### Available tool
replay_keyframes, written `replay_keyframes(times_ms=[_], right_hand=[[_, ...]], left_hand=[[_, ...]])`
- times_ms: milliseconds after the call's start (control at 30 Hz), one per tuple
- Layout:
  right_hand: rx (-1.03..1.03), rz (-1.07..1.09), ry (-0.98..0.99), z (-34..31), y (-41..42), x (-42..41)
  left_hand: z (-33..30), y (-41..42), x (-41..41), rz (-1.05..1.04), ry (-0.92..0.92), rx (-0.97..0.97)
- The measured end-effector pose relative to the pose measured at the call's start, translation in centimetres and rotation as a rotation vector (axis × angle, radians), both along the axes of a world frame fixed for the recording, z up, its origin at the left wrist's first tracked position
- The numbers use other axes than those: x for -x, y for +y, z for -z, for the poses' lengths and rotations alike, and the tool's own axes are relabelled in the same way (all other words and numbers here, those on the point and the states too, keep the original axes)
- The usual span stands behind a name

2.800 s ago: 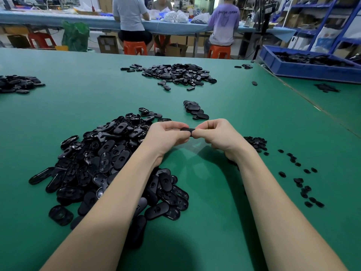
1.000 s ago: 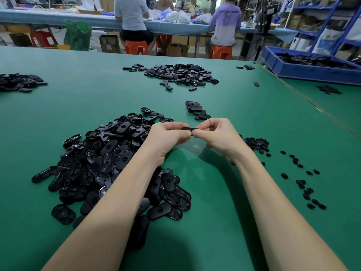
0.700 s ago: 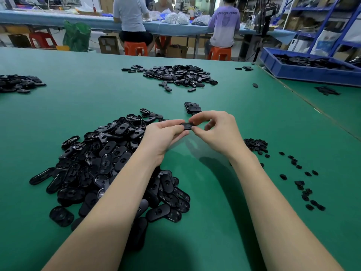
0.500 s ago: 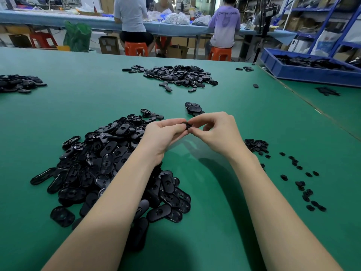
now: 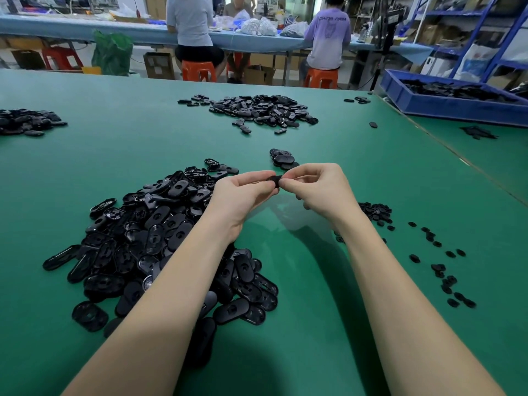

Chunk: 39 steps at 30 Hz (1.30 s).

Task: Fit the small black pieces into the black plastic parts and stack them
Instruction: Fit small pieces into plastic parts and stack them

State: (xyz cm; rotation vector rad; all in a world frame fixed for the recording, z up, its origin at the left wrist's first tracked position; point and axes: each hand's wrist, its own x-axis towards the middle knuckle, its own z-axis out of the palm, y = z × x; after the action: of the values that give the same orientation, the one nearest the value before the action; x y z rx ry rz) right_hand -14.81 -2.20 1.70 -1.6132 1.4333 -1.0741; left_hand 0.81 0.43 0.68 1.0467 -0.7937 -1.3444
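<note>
My left hand (image 5: 243,195) and my right hand (image 5: 320,190) meet above the green table (image 5: 143,150), both pinching one black plastic part (image 5: 273,180) between fingertips; most of it is hidden by my fingers. A big heap of oval black plastic parts (image 5: 160,238) lies under my left forearm. A short stack of parts (image 5: 283,159) stands just beyond my hands. Small black pieces lie in a clump (image 5: 374,211) by my right wrist and scattered (image 5: 443,267) further right.
Another heap of parts (image 5: 257,108) lies at the far middle, a smaller one (image 5: 25,122) at far left. A blue tray (image 5: 457,101) with black parts sits far right. Two people sit on orange stools at a blue bench behind the table.
My right hand rose from a low two-handed pinch and turned, its fingers now arched over the part. Both hands shifted slightly away from me; the left keeps its grip.
</note>
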Motion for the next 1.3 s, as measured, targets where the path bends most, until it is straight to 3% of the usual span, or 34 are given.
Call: replay_keyframes(times_ms=[167,900,1133,1300], right_hand=[[-0.120,0.007,-0.140,-0.53,0.27,0.58],[-0.125,-0.004,-0.088,-0.49,0.09,0.28],[-0.103,0.031,0.017,-0.96,0.05,0.26],[-0.200,0.011,-0.065,-0.76,0.39,1.11]], left_hand=[[-0.17,-0.01,0.00,0.011,0.004,-0.005],[-0.36,0.25,-0.14,0.044,-0.072,0.015],[-0.36,0.12,-0.36,0.050,-0.107,0.008],[-0.45,0.00,-0.64,0.082,-0.106,-0.004]])
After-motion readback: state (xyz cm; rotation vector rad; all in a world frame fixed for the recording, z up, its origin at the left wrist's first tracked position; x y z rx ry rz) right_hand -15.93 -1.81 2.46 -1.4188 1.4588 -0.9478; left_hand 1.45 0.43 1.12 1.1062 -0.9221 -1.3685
